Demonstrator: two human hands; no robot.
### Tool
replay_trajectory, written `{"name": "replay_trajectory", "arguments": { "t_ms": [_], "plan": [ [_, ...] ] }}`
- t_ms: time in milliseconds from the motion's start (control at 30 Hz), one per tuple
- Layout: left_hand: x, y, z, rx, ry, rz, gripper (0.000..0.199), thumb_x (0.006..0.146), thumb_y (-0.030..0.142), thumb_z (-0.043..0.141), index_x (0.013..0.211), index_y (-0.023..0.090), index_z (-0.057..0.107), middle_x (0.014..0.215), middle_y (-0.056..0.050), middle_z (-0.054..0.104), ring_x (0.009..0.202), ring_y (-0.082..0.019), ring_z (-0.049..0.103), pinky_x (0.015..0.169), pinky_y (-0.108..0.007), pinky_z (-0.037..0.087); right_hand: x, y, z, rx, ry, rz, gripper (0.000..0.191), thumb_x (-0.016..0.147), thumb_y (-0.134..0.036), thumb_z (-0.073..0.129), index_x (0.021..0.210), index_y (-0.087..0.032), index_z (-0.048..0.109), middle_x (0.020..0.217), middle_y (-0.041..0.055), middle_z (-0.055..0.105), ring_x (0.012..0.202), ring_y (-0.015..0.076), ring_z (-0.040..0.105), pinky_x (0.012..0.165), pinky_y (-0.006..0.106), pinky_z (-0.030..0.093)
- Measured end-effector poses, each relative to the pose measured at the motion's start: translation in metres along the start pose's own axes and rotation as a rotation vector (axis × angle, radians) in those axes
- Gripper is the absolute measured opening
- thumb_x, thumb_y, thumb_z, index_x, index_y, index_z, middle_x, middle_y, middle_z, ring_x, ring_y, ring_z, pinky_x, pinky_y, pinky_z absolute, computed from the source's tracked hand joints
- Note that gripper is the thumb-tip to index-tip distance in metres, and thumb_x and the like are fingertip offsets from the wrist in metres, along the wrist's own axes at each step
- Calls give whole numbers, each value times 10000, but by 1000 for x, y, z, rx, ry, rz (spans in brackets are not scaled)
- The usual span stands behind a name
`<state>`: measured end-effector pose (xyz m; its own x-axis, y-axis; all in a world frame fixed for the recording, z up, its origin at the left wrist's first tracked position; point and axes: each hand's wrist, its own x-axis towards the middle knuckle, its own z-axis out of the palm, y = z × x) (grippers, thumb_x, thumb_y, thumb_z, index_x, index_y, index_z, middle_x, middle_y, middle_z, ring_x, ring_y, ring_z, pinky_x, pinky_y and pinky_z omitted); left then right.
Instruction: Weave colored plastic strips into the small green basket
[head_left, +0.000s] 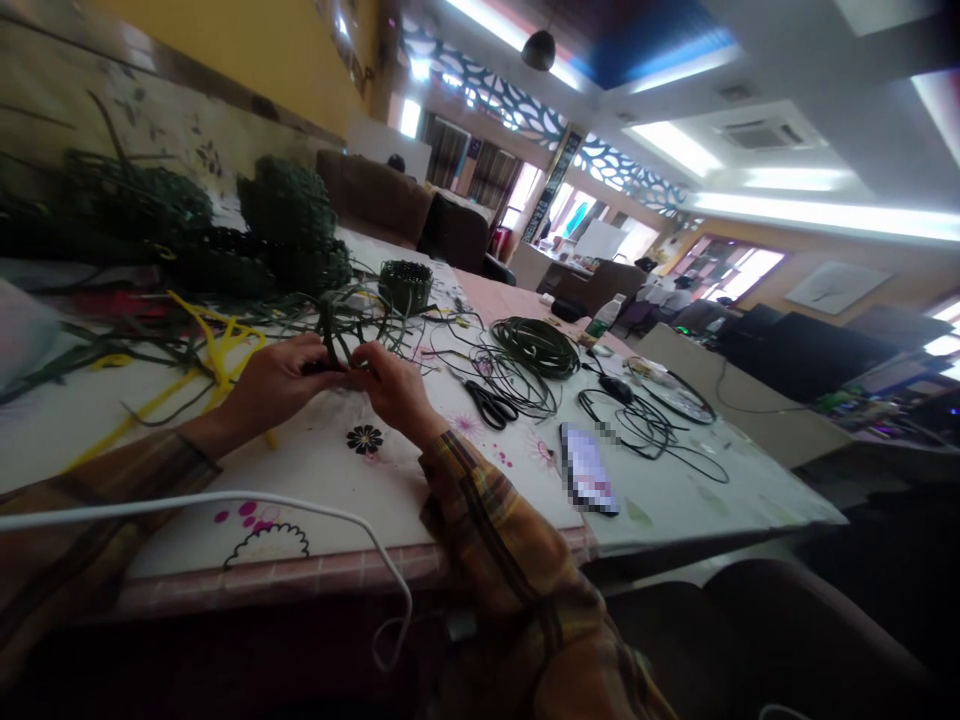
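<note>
Over the flower-patterned tabletop (390,490), my left hand (281,380) and my right hand (394,390) meet at the fingertips. Both are closed on dark green weaving strips (337,335), which loop up and spread out behind the fingers. How the strips cross between the fingers is too small to make out. Just beyond them stands a small round woven green basket (405,285). Black-handled scissors (491,405) lie to the right of my right hand. Yellow strips (221,350) are tangled beside my left hand.
Coiled green strip (536,345) lies behind the scissors, near a bottle (602,320). A phone (586,470) and black cable (645,425) are at the right. Woven green pieces (289,215) pile up at back left. A white cord (300,502) crosses the near side.
</note>
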<state>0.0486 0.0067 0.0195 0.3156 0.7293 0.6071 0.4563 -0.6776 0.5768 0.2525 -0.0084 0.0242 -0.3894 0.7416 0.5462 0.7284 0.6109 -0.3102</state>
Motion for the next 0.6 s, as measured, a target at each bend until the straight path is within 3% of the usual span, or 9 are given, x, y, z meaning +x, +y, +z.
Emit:
{"name": "replay_trajectory", "arguments": {
  "t_ms": [267,367,533,600],
  "plan": [
    [-3,-1,2,70,107,-165,329,864,502,658,848,180,726,865,-21,678,783,-177,593,725,-297,420,-6,0,-10,-352,469,-103,218,1101,-266,512,1003,-223,703,1100,103,688,1107,247,586,1025,400,409],
    [-3,-4,2,50,124,-191,332,863,508,646,843,183,706,873,-21,667,794,-181,591,742,-304,418,-8,-4,-9,-385,394,-142,255,1111,-289,508,996,-225,726,1052,92,668,1037,232,571,969,381,401],
    [-3,-3,3,8,126,-169,318,836,499,657,808,184,691,866,-21,658,801,-185,580,749,-306,419,-3,0,-1,-439,234,-30,234,1101,-346,555,1173,-257,759,1072,89,648,1028,236,540,878,361,379],
    [-3,-1,3,14,123,-164,313,827,496,660,779,187,678,830,-11,639,764,-175,546,725,-304,403,-2,1,-2,-458,205,-15,226,1093,-370,571,1144,-276,770,1076,86,647,1025,241,533,862,365,376]
  ]
}}
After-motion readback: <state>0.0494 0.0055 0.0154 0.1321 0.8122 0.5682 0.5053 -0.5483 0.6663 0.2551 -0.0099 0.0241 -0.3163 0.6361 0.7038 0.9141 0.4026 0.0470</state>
